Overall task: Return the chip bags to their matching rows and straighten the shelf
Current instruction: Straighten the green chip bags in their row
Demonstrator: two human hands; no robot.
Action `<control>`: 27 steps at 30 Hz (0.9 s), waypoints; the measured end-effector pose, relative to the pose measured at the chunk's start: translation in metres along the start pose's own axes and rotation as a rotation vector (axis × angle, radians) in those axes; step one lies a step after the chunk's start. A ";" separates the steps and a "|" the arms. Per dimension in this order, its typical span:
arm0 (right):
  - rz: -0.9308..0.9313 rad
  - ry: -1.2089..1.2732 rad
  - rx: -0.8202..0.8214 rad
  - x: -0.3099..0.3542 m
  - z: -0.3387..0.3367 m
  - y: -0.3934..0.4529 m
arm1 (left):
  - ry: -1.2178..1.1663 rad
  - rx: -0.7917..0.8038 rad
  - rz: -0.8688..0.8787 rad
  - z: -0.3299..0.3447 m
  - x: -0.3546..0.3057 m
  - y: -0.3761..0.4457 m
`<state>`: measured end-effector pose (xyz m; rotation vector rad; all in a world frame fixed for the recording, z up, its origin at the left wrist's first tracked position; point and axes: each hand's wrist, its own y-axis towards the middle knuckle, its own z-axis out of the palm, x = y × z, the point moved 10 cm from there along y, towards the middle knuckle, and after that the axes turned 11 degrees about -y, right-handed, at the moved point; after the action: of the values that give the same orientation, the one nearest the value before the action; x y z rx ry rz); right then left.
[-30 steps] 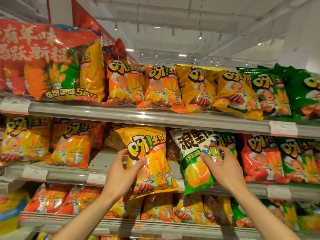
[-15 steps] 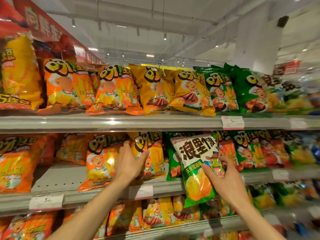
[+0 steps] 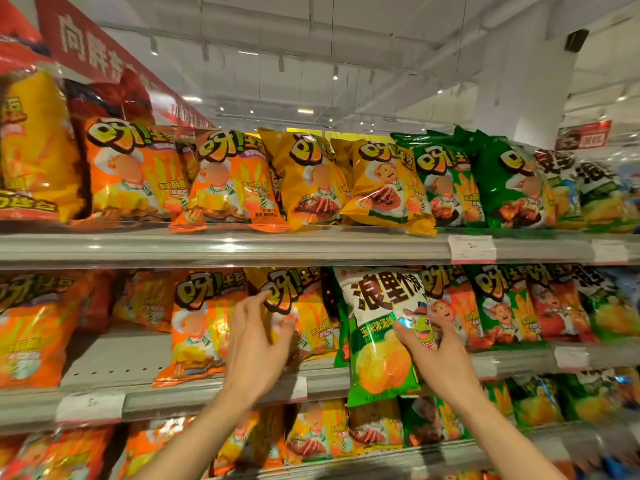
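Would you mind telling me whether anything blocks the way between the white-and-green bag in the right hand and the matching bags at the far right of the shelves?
Nothing visible: the right hand holds the white-and-green bag out in front of the shelf faces; the matching bags sit farther right.

Single head-worn view, close to the snack shelves (image 3: 225,245).
Faces forward and slightly upward, wide-angle, taking in three shelf tiers and ceiling (image 3: 346,46).

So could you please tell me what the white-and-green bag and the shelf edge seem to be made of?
White-and-green bag: glossy plastic film, probably; it crinkles and catches highlights.
Shelf edge: likely painted grey metal behind a clear plastic strip, judging by the glare along it.
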<state>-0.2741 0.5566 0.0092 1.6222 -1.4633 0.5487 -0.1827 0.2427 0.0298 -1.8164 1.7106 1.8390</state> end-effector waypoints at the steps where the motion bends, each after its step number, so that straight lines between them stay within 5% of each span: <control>1: 0.008 0.020 0.013 0.002 0.005 -0.001 | -0.049 0.077 -0.009 0.010 -0.005 -0.008; 6: 0.032 0.096 0.097 0.009 0.031 -0.015 | -0.344 0.425 -0.253 0.071 -0.010 -0.050; 14: 0.032 0.160 0.190 -0.008 0.012 -0.027 | -0.430 0.379 -0.271 0.097 -0.040 -0.073; 20: 0.035 0.173 0.197 -0.061 -0.065 -0.013 | -0.345 0.385 -0.248 0.158 -0.104 -0.099; 27: 0.080 0.152 0.098 -0.180 -0.211 0.018 | -0.389 0.483 -0.249 0.309 -0.204 -0.149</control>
<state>-0.2840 0.8334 -0.0153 1.5651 -1.4118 0.7829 -0.2260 0.6375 -0.0089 -1.3109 1.5287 1.4054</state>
